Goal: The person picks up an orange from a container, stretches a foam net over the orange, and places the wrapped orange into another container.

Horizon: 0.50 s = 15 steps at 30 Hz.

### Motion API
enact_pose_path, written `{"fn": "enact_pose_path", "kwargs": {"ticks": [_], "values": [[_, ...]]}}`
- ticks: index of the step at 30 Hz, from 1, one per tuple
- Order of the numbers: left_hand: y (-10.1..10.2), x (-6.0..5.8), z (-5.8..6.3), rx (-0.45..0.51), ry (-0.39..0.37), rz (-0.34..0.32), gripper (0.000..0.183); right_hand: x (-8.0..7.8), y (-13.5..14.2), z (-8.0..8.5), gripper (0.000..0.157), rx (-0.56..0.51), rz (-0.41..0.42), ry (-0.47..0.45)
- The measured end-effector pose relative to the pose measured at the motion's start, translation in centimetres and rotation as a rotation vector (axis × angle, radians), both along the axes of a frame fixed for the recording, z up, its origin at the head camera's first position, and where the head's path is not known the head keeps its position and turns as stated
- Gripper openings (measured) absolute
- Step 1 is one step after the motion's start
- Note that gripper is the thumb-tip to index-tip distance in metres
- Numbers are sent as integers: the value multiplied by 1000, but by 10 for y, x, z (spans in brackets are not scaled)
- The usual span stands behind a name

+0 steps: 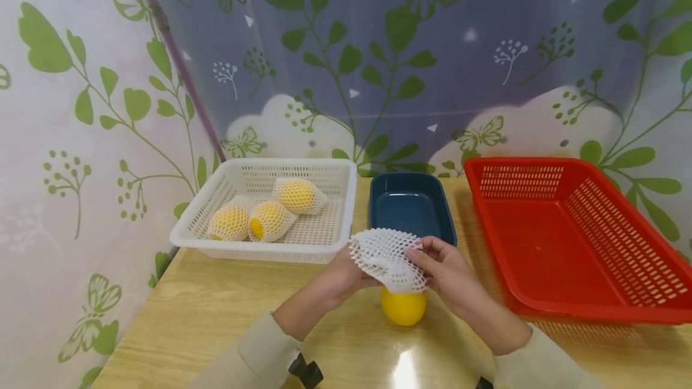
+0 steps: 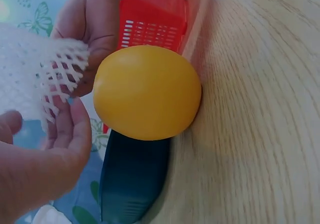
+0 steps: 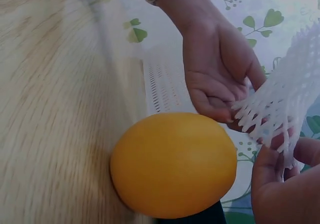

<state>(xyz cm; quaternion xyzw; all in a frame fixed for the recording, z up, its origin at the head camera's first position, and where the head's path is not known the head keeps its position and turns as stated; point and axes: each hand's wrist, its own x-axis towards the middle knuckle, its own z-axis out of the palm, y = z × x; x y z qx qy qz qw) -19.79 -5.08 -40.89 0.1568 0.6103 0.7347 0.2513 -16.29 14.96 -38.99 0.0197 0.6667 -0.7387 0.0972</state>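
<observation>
A white foam fruit net (image 1: 385,257) is held between both hands above a smooth yellow fruit (image 1: 403,308) on the table. My left hand (image 1: 344,276) grips the net's left side, its fingers partly hidden behind the mesh. On the other side, my right hand (image 1: 451,274) pinches the edge between thumb and fingers. In the right wrist view, the net's open end (image 3: 262,121) spreads between the hands, close above the fruit (image 3: 172,165). The fruit is bare, and neither hand grips it.
At the left, a white basket (image 1: 265,249) contains 3 yellow fruits in foam nets (image 1: 299,195). A dark blue bin (image 1: 411,212) stands behind the hands. The large red basket (image 1: 535,251) occupies the right side of the wooden table (image 1: 227,311), with patterned cloth behind.
</observation>
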Motion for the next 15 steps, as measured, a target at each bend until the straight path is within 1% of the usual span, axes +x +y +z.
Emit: {"fn": "enact_pose_path", "kwargs": {"ticks": [3,6,9,11,15], "values": [[-2,0,-3,30,8,-46,45,1,1,-2,17,9,15,-7],[-3,1,-6,58,11,-63,52,2,3,-5,17,24,27,-19],[-4,3,-10,66,-4,-50,52,3,5,-9,16,30,36,-20],[-4,5,-13,58,-29,-27,51,5,8,-12,12,26,29,-22],[-7,10,-18,54,-97,6,39,8,15,-21,4,20,23,-36]]}}
